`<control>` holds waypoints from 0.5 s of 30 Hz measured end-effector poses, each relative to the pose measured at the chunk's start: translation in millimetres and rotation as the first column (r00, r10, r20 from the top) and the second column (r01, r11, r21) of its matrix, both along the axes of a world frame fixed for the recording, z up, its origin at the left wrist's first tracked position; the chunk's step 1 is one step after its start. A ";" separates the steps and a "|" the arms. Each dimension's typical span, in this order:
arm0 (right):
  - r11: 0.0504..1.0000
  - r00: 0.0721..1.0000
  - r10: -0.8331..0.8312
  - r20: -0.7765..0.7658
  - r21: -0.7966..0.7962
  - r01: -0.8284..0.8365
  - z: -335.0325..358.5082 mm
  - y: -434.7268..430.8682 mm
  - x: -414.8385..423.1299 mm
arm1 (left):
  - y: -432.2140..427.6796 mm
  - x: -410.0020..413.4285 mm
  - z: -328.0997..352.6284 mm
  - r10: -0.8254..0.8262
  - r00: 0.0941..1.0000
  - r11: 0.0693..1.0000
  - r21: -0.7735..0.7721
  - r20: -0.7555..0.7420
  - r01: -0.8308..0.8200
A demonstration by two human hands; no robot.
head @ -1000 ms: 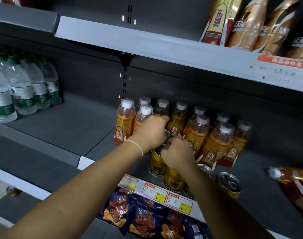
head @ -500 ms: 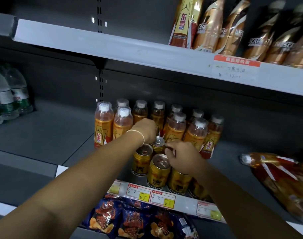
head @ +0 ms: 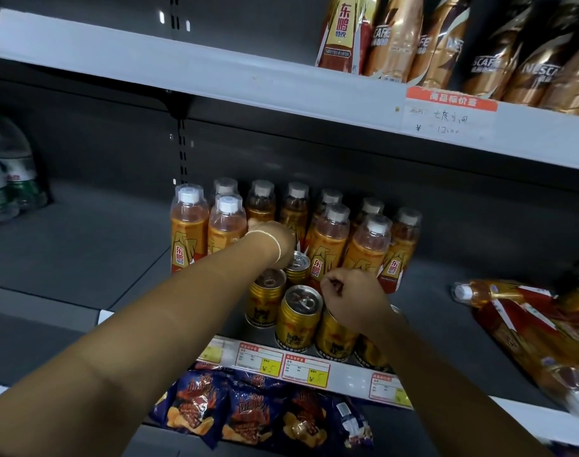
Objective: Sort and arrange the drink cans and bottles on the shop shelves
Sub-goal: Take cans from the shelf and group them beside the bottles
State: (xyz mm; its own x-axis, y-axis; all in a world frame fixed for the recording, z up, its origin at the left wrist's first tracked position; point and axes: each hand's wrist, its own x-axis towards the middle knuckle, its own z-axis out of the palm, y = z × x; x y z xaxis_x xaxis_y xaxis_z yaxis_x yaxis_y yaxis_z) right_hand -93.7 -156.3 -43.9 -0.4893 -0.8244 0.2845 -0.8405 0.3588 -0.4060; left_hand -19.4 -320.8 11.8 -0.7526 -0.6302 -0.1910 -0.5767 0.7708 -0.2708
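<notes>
On the middle shelf (head: 83,255) the upright orange bottles (head: 189,225) stand in rows at the back, with the gold cans (head: 300,319) clustered upright just in front of them, near the shelf's front edge. The left hand (head: 275,237) reaches deepest, curled down among the bottles just behind the rearmost small can (head: 297,266); its fingers are hidden, so whether it grips anything I cannot tell. The right hand (head: 355,300) sits nearer the front, loosely fisted over the cans on the right of the cluster, resting on or just above a can top, with no clear grasp visible. Far to the right, well apart from both hands, one stray bottle (head: 499,291) lies on its side, cap pointing left toward the cans. The right hand is the nearer one to it, so standing it up would likely fall to that hand.
</notes>
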 end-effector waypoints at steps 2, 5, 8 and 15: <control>1.000 1.000 -0.009 0.013 0.018 0.009 -0.3 -0.5 -0.7 | -3.6 -1.5 -0.3 -0.033 0.999 0.998 -0.045 0.028 0.034; 0.999 0.999 -0.025 0.030 0.038 0.024 -0.1 -0.5 -0.6 | -10.6 -2.2 -4.1 -0.059 0.998 0.998 -0.001 0.009 0.059; 0.998 0.999 -0.041 0.036 0.055 0.039 0.2 -1.3 -0.5 | -11.2 -1.3 -7.5 -0.069 0.998 0.997 -0.017 0.010 0.069; 0.996 0.998 -0.053 0.031 0.079 0.051 1.5 -2.7 1.5 | -4.5 4.3 6.4 -0.068 0.997 0.997 -0.037 0.045 0.069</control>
State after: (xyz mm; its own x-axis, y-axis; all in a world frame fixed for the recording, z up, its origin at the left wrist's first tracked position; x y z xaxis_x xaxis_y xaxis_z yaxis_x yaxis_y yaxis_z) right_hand -92.2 -159.0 -42.3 -0.5404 -0.8165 0.2032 -0.8063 0.4334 -0.4026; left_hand -15.1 -325.3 18.1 -0.7857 -0.5849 -0.2015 -0.5096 0.7966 -0.3251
